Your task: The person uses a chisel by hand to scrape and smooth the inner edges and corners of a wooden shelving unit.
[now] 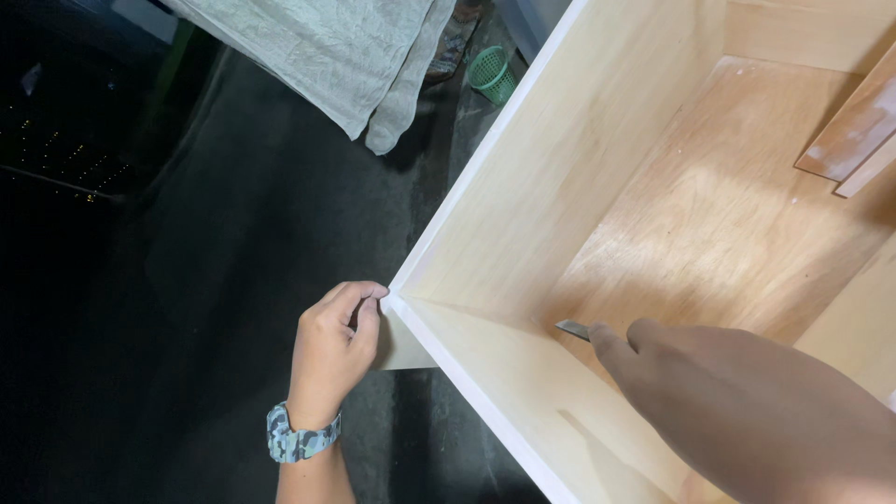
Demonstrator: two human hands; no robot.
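Head view: one pale wooden box (579,187) stands open on the dark floor (233,280), its walls already joined and edged white. Left hand (331,350), grip pinched together on the near corner, steadies it. Right hand (672,373) reaches inside, grip clamped on one thin metal blade (572,329) at the bottom inner seam; that seam work looks unfinished. Two loose wooden strips (854,131) lie inside; one green basket (492,73) and one pale cloth (355,47) beyond.

Two bare forearms, no sleeves. Left hand (334,347): wristwatch (301,436) with blue-grey camouflage strap, rectangular buckle showing. Right hand (653,350): no rings, no glove, wrist bare. Nails short.
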